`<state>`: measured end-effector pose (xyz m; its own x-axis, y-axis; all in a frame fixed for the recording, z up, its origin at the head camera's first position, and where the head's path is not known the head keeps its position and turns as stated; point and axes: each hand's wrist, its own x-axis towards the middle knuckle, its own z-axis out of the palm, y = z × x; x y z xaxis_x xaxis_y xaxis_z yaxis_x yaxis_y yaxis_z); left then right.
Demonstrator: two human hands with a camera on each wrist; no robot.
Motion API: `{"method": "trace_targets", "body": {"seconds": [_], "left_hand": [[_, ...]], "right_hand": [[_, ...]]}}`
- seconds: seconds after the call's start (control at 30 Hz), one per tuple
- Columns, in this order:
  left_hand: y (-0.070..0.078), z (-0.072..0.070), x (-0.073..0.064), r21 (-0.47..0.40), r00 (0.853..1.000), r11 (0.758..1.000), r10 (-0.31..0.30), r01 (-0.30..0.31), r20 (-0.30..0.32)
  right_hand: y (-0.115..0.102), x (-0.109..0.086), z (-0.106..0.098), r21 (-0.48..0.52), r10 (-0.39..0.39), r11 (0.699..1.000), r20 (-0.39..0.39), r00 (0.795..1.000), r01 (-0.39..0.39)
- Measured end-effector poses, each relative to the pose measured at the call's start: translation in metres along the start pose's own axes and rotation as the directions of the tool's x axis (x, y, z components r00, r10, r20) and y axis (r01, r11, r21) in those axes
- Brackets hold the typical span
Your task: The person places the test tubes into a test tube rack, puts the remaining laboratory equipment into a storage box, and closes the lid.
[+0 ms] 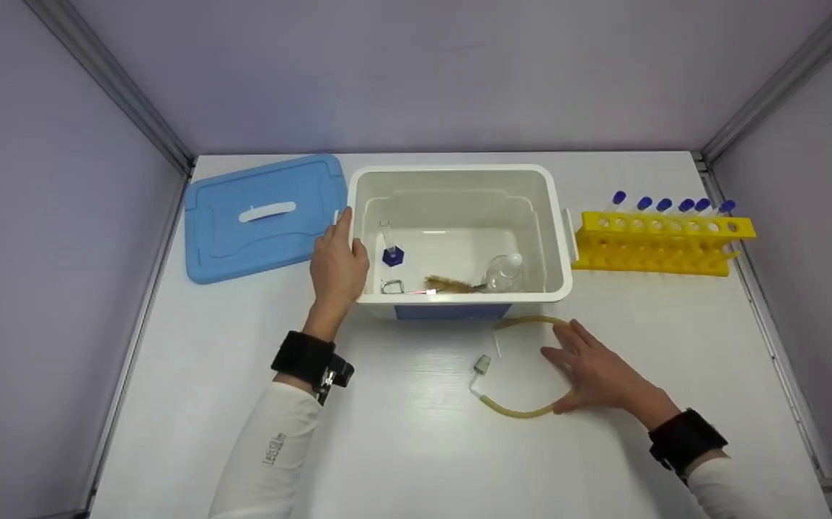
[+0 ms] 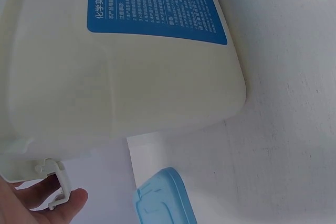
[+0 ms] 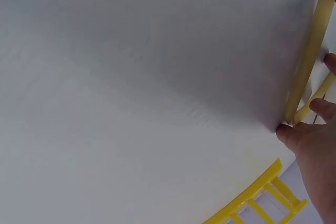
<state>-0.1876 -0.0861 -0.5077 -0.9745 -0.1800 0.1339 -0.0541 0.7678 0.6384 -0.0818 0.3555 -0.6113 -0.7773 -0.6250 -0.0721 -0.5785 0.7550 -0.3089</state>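
Note:
A white plastic storage box (image 1: 459, 297) with a blue label (image 2: 157, 9) stands open at the middle of the table. My left hand (image 1: 340, 267) is at its left rim; in the left wrist view the thumb and fingers are around the white side latch (image 2: 62, 182). Near the box's front right corner, my right hand (image 1: 596, 371) spreads its fingers over a bent yellowish rubber tube (image 1: 520, 414). Thumb and fingertips touch the tube, whose bend is partly hidden under the hand. One tube end carries a grey stopper (image 1: 482, 365), the other a thin glass tube (image 1: 498, 344).
Inside the box are a small glass cylinder with a purple base (image 1: 393, 256), a bottle brush (image 1: 448, 284), a clear flask (image 1: 504, 274) and a metal clip (image 1: 392, 287). A blue lid (image 1: 264, 238) lies left. A yellow rack (image 1: 657, 249) holds several blue-capped test tubes at right.

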Motion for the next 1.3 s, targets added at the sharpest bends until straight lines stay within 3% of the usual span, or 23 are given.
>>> {"method": "trace_targets", "body": {"seconds": [0.37,0.67,0.83,1.13,1.3], "left_hand": [[0.001,-0.001,0.000,0.011,1.000,1.000,-0.003,0.003,-0.001],[0.000,0.001,0.000,-0.011,1.000,1.000,-0.022,0.022,0.011],[-0.001,0.002,0.000,-0.001,1.000,1.000,0.004,-0.004,-0.009],[-0.001,0.002,0.000,0.012,0.999,1.000,0.025,-0.025,-0.025],[-0.001,0.002,0.000,0.018,1.000,1.000,0.004,-0.003,-0.011]], "right_hand": [[0.000,-0.002,0.005,-0.029,-0.027,0.999,-0.054,0.998,0.026],[0.001,0.009,0.006,-0.029,-0.074,0.997,-0.232,0.970,0.069],[0.000,0.013,0.008,-0.043,-0.045,0.998,-0.304,0.952,0.034],[-0.010,0.019,-0.001,-0.060,-0.030,0.998,-0.289,0.957,0.013],[-0.015,0.022,-0.013,-0.080,-0.106,0.993,-0.352,0.930,0.083]]}}
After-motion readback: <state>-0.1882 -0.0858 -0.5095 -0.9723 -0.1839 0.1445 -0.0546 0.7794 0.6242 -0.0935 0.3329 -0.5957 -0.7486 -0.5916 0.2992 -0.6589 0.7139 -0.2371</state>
